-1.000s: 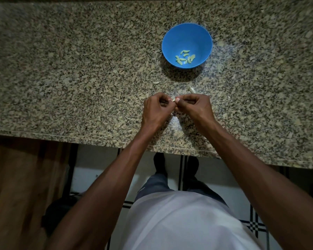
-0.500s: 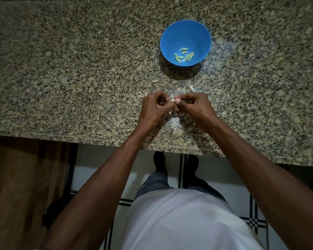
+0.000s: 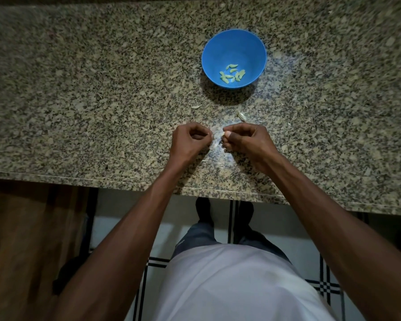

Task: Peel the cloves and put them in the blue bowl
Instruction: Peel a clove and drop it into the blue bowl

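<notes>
The clove (image 3: pixel 223 133) was a tiny pale bit pinched at the tips of the right hand (image 3: pixel 245 142), thumb and fingers (image 3: pixel 232 129) curled tight on it, just above the bench (image 3: pixel 79 100). Too small to say if it was fully peeled. The left hand (image 3: pixel 191 141) sat just beside it, not touching, fingers curled in; couldn't tell if it held any skin. The bowl (image 3: pixel 233 57) stood farther back with a handful of peeled cloves (image 3: pixel 232 74) at the bottom. A couple of husk scraps (image 3: pixel 241 116) lay between bowl and hands.
</notes>
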